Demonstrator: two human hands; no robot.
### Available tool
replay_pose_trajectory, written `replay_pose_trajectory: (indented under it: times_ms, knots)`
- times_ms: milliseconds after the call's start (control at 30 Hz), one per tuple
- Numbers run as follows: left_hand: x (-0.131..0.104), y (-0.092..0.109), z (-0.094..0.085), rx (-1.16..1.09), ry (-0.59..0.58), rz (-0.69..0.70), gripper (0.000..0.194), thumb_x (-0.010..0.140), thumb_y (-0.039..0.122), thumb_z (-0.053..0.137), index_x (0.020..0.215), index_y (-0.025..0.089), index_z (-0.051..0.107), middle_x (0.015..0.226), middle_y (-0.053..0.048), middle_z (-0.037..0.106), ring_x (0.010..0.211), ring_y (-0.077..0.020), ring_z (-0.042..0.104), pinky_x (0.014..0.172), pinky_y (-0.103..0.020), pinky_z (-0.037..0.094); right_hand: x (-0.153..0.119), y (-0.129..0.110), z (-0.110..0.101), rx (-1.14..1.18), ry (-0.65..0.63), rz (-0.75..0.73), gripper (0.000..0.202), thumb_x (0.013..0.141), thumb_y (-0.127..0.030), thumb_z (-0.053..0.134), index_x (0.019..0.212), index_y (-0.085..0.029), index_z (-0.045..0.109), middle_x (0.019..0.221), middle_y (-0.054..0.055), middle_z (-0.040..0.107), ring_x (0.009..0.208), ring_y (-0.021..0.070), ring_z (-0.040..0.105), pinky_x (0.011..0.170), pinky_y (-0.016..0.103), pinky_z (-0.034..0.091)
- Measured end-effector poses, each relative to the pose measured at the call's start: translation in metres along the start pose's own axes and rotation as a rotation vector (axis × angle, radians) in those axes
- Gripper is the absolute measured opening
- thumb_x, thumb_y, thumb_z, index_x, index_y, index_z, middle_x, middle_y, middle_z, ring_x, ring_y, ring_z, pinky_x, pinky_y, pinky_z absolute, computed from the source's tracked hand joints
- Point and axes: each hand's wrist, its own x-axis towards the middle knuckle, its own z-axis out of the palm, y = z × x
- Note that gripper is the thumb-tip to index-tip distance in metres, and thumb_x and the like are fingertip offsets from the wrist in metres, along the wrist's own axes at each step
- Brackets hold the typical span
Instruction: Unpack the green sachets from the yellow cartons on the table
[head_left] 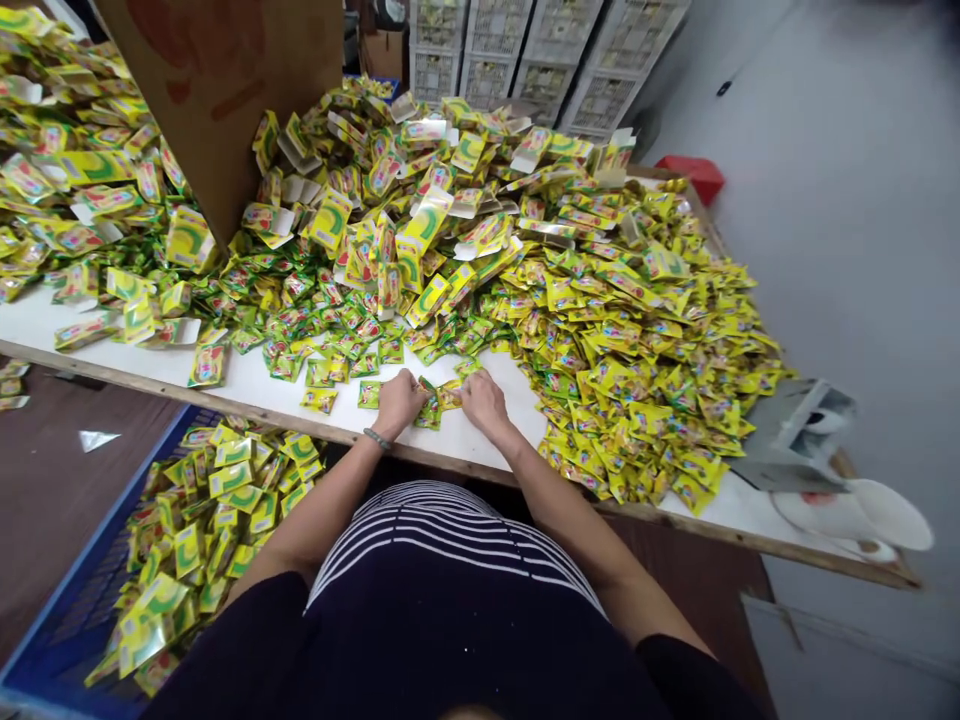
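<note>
Near the front edge of the white table, my left hand has its fingers closed on a small green packet. My right hand is a little to the right, its fingers pinched at the end of a yellow packet that lies between the hands. Loose green packets are scattered beyond and left of my left hand. A large heap of yellow packets rises to the right of my right hand. Open yellow boxes are piled behind both hands.
A blue crate of yellow boxes stands below the table at the left. An upright cardboard sheet divides the piles. A grey metal device and a white scoop-like object are at the right end. White crates stand behind.
</note>
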Motion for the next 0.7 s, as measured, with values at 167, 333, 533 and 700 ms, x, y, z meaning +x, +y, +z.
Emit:
replay_pose_trajectory:
  times_ms: [167,333,533,700]
  knots:
    - [-0.004,-0.009,0.002,-0.439,0.104,0.028,0.032,0.073,0.031,0.074,0.1,0.02,0.062,0.057,0.007,0.051,0.056,-0.0143,0.05,0.056,-0.026,0.031,-0.014,0.014,0.004,0.153,0.142,0.056,0.023,0.091,-0.033,0.059,0.105,-0.015,0.06,0.1,0.01,0.064,0.091,0.0234,0.06,0.083,0.036,0.047]
    - [-0.014,-0.009,0.001,-1.079,-0.129,-0.082,0.05,0.058,0.033,0.079,0.102,0.016,0.062,0.059,0.005,0.06,0.053,-0.0124,0.055,0.056,-0.024,0.039,-0.014,0.007,0.008,0.092,0.093,0.002,0.033,0.076,-0.032,0.076,0.101,-0.016,0.062,0.11,0.014,0.061,0.106,0.0285,0.057,0.091,0.039,0.046]
    - [-0.024,-0.01,-0.004,-1.251,-0.057,-0.169,0.044,0.049,0.032,0.086,0.078,0.016,0.057,0.058,0.002,0.064,0.056,-0.0126,0.061,0.054,-0.021,0.041,-0.019,0.009,0.001,0.431,0.108,0.115,0.023,0.079,-0.037,0.069,0.093,-0.019,0.062,0.077,0.001,0.062,0.072,0.0191,0.058,0.072,0.033,0.048]
    - [-0.032,0.004,0.001,-1.412,-0.106,-0.124,0.052,0.049,0.038,0.091,0.081,0.017,0.055,0.061,0.005,0.062,0.056,-0.01,0.061,0.058,-0.022,0.048,-0.022,-0.007,-0.004,0.767,0.08,0.009,0.037,0.079,-0.053,0.064,0.093,-0.019,0.064,0.066,-0.004,0.055,0.059,0.0144,0.051,0.058,0.027,0.044]
